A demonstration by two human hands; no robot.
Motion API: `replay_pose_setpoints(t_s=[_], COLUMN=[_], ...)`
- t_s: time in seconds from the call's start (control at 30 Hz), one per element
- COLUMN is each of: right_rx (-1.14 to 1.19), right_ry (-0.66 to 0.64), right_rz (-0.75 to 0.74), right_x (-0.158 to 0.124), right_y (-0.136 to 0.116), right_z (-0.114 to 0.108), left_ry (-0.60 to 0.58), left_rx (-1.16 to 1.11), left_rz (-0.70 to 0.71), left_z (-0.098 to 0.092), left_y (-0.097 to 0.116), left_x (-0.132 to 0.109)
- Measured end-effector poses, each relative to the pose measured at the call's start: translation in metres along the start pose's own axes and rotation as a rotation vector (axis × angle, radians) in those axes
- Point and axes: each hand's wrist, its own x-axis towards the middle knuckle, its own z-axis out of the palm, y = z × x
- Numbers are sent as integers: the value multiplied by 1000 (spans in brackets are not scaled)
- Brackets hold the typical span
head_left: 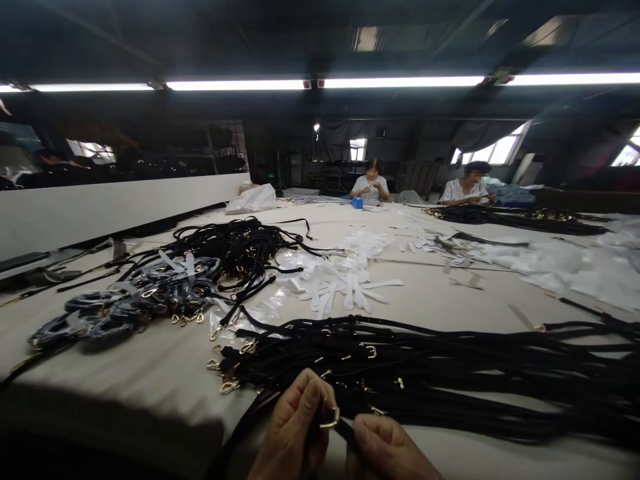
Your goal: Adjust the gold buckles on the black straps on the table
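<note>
Near the bottom middle of the head view, my left hand (pixel 295 427) pinches a black strap at its gold buckle (pixel 330 419). Just to the right, my right hand (pixel 390 448) has its fingers closed on the same strap (pixel 345 430), which runs between the two hands. Beyond them a long bundle of black straps (pixel 450 360) with gold buckles and clasps stretches across the table to the right. Gold clasps (pixel 230 387) lie at the bundle's left end.
Coiled straps in clear wrap (pixel 110 320) and a tangled black strap pile (pixel 235 243) lie on the left. White strips (pixel 350 290) and plastic bags (pixel 560 263) are farther back. Two people (pixel 371 190) sit at the table's far side, near a blue object (pixel 357 203).
</note>
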Motion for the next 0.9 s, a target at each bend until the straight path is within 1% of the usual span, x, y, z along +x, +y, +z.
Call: replay_pose_setpoints(t_s=[0.1, 0.17, 0.2, 0.27, 0.33, 0.43, 0.5, 0.57, 0.6, 0.67, 0.73, 0.77, 0.83, 0.9], right_rx=[59, 89, 79, 25, -73, -220, -240, -156, -64, 225, 557, 689, 845, 904], right_ry=[48, 136, 187, 276, 378, 540, 549, 538, 542, 525, 446, 397, 327, 284], right_rz=[-32, -78, -128, -258, -345, -377, -367, -349, -344, -355, -352, -341, -319, -318], right_x=[5, 8, 8, 9, 9, 9, 9, 7, 6, 4, 2, 1, 0, 0], right_y=[1, 2, 3, 5, 5, -1, -10, -21, -27, -37, -44, -46, -47, -46], right_z=[9, 16, 18, 22, 25, 25, 22, 18, 16, 13, 11, 10, 7, 5], left_ry=[13, 51, 72, 101, 87, 54, 65, 85, 81, 37, -56, -108, -208, -274], left_rx=[-31, 45, 115, 253, 356, 458, 492, 468, 436, 356, 313, 314, 332, 375], left_rz=[15, 79, 112, 196, 312, 476, 500, 453, 396, 237, 72, 21, -3, 23], left_z=[8, 9, 8, 7, 7, 11, 15, 16, 16, 15, 13, 12, 12, 12], left_y=[-15, -21, -23, -26, -31, -42, -49, -55, -58, -60, -61, -60, -58, -53], left_x=[2, 3, 3, 4, 5, 6, 7, 9, 10, 13, 16, 16, 16, 15])
